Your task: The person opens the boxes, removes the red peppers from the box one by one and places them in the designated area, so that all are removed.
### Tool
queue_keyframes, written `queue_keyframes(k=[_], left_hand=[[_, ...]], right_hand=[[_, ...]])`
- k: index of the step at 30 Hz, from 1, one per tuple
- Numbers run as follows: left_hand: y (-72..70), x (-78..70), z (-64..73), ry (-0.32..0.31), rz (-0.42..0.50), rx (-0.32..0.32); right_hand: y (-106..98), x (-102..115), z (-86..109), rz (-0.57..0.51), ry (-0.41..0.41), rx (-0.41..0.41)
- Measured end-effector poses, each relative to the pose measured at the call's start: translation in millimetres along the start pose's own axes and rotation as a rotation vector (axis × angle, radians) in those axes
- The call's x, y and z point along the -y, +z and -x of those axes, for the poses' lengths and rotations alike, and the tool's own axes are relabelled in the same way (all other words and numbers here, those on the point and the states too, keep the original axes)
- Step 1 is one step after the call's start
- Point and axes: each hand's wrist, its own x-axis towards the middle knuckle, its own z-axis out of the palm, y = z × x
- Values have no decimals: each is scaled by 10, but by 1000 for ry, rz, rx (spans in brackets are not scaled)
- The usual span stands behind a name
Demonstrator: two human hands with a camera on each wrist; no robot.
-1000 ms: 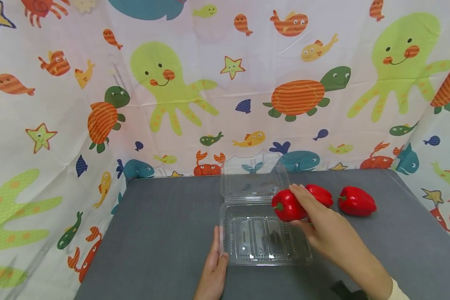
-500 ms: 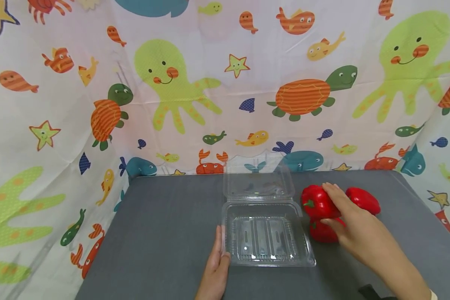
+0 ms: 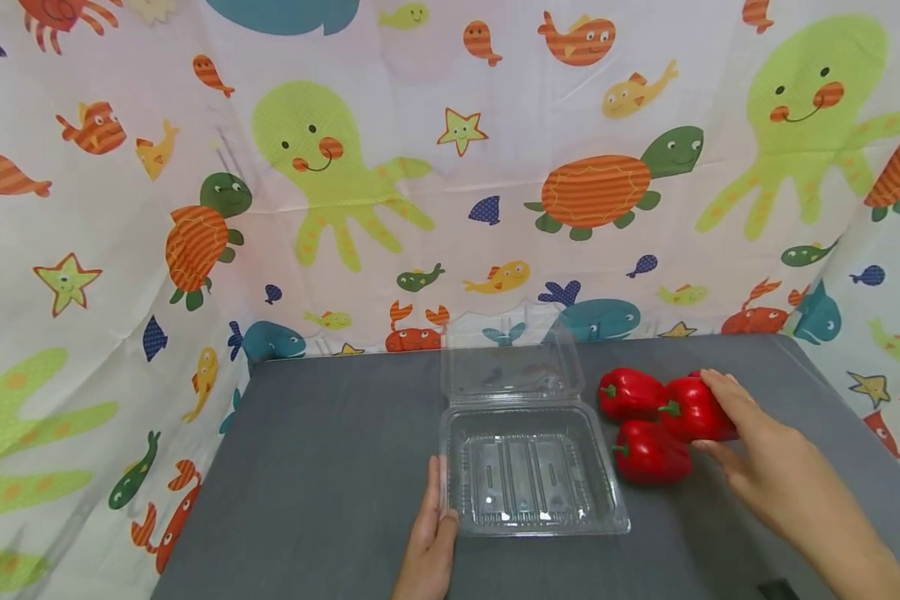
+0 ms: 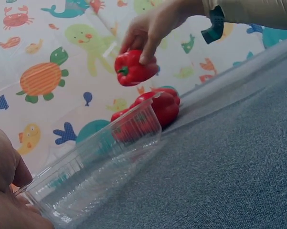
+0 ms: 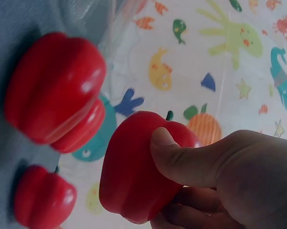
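My right hand point(image 3: 787, 467) grips a red bell pepper point(image 3: 692, 408) by its right side, with the green stem facing left. In the right wrist view the thumb presses on that bell pepper point(image 5: 133, 167), and in the left wrist view it hangs above the others. Two more red bell peppers point(image 3: 651, 454) lie on the table below and left of it; a third is mostly hidden behind it in the head view. My left hand point(image 3: 429, 542) holds the left edge of a clear plastic clamshell container point(image 3: 532, 475), thumb over the rim. The container has nothing inside.
The container's clear lid point(image 3: 510, 367) stands raised at the back, near the wall curtain point(image 3: 390, 125) printed with sea animals. A grey cloth point(image 3: 330, 467) covers the table. A dark strap end point(image 3: 777, 589) shows near the right forearm.
The right hand has carried the bell pepper rightward, from over the container's right side to above the other peppers. The left hand keeps its hold on the container.
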Motion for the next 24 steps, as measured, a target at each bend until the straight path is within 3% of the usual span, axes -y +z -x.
queue_keyframes(k=[5, 11, 18, 24], left_hand=[[-4, 8, -3, 23, 5, 14], [-17, 19, 5, 42, 7, 19], [-16, 27, 27, -22, -12, 11], [-16, 15, 7, -24, -8, 18]], right_hand=[[2, -163, 58, 20, 69, 18], [40, -332, 122, 45, 44, 6], [109, -484, 138, 55, 125, 116], [151, -588, 134, 65, 172, 176]])
